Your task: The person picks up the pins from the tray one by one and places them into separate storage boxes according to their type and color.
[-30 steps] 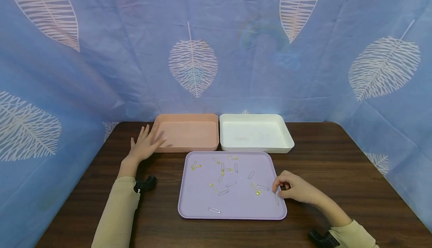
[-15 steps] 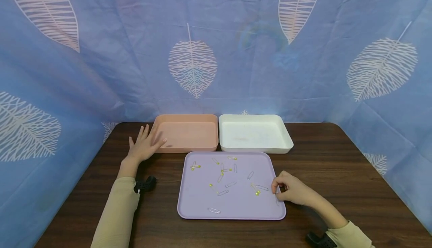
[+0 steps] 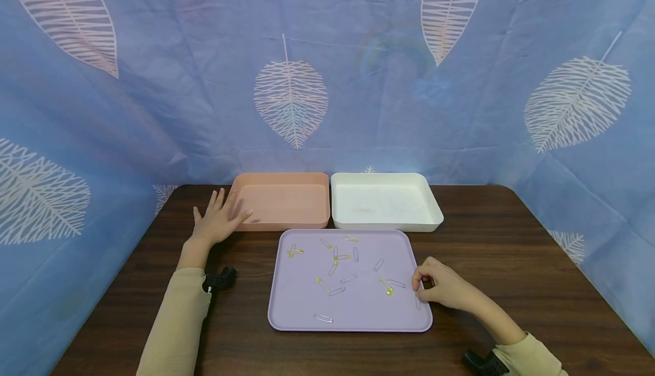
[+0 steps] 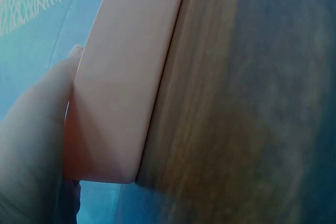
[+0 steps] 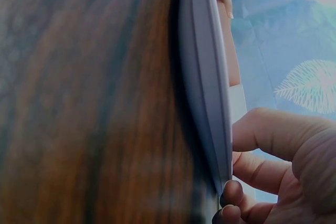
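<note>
Hardly anything has changed over the last second: your right hand (image 3: 443,286) keeps to the same spot at the near-right part of the lavender tray (image 3: 297,314), and the safety pin (image 3: 418,303) under its fingertips still lies there, so the work on that pin appears no further along. That hand's fingers are curled, with thumb and forefinger close together over the pin's far end; whether they have pinched it you cannot tell, since the right wrist view hides the pin. The pin's near end shows just below your thumb. Your left hand (image 3: 215,225) also stays put, fingers spread and fairly straight across the left side of the peach tray (image 3: 286,199), its thumb over the rim, with no pin in it. Just left of your right fingertips lie a silver pin (image 3: 396,283) and a yellow-headed pair (image 3: 386,286); more pins scatter farther toward your left. The white tray (image 3: 381,198) sits on the surface (image 3: 240,313) ahead of your right hand and leftward, beside the peach one.
</note>
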`<state>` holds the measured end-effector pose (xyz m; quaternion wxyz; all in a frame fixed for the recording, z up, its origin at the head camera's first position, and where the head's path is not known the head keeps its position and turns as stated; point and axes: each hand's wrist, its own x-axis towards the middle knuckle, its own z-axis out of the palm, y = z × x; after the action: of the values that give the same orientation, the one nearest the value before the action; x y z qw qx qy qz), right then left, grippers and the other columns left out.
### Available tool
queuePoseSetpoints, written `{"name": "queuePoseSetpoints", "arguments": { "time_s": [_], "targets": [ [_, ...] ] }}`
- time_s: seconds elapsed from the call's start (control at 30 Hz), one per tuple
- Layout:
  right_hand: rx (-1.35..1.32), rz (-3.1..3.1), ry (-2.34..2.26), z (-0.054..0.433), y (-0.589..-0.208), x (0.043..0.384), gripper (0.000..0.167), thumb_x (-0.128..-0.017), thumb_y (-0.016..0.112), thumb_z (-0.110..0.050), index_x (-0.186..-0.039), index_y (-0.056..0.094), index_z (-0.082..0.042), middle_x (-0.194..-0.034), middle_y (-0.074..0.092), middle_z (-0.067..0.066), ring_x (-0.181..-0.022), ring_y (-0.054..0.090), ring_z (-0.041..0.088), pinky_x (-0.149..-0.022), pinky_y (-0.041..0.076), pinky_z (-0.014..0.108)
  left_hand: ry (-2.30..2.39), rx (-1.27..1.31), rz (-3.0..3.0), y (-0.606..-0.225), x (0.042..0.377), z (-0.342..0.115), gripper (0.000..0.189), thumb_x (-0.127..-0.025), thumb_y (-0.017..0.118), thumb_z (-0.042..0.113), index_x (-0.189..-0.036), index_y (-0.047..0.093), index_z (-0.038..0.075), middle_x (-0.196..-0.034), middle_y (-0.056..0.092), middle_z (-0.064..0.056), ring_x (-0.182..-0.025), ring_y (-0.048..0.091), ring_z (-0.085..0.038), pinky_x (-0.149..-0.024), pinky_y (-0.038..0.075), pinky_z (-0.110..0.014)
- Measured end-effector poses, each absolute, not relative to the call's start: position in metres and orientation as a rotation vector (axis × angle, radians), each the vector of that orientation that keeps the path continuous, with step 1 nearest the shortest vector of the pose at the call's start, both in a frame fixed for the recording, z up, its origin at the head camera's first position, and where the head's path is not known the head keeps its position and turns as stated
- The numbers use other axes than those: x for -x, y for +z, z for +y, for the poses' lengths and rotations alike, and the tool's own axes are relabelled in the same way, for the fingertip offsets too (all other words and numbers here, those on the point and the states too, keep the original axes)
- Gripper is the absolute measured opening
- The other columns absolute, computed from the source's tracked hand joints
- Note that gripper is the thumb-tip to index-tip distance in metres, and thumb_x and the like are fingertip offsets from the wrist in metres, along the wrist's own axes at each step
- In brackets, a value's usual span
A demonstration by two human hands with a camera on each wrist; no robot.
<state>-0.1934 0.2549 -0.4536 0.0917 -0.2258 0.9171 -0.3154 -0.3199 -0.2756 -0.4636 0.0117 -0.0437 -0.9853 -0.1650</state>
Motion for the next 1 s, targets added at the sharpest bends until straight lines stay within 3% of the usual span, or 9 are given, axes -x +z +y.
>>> {"name": "queuePoseSetpoints", "arguments": {
  "time_s": [0.47, 0.73, 1.0],
  "targets": [
    [0.701, 2.765, -0.920, 0.2533, -0.4569, 0.1924, 0.014, -0.084, 0.072, -0.017, -0.077, 0.061, -0.021, -0.085, 0.046, -0.001, -0.073, 0.041, 0.005, -0.062, 0.036, 0.020, -0.545, 0.133, -3.066, -0.4649, 0.3190, -0.2758, 0.093, -0.089, 0.035, 0.076, -0.158, -0.002, 0.025, -0.163, -0.001, -0.022, -0.151, -0.006, -0.042, -0.105, -0.009, -0.079],
    [0.702, 2.754, -0.929, 0.2531, -0.4563, 0.1903, 0.025, -0.076, 0.069, -0.003, -0.089, 0.063, -0.023, -0.093, 0.045, 0.002, -0.082, 0.038, 0.011, -0.067, 0.033, 0.022, -0.546, 0.142, -3.061, -0.4657, 0.3185, -0.2762, 0.093, -0.089, 0.035, 0.076, -0.158, -0.002, 0.025, -0.163, -0.001, -0.022, -0.151, -0.006, -0.041, -0.104, -0.009, -0.079],
    [0.735, 2.763, -0.936, 0.2512, -0.4553, 0.1901, 0.026, -0.073, 0.071, -0.003, -0.081, 0.067, -0.027, -0.092, 0.043, 0.001, -0.089, 0.036, 0.019, -0.074, 0.028, 0.027, -0.545, 0.143, -3.062, -0.4647, 0.3194, -0.2757, 0.093, -0.090, 0.035, 0.075, -0.158, -0.003, 0.025, -0.163, 0.000, -0.022, -0.151, -0.006, -0.042, -0.104, -0.009, -0.079]
  ]
}}
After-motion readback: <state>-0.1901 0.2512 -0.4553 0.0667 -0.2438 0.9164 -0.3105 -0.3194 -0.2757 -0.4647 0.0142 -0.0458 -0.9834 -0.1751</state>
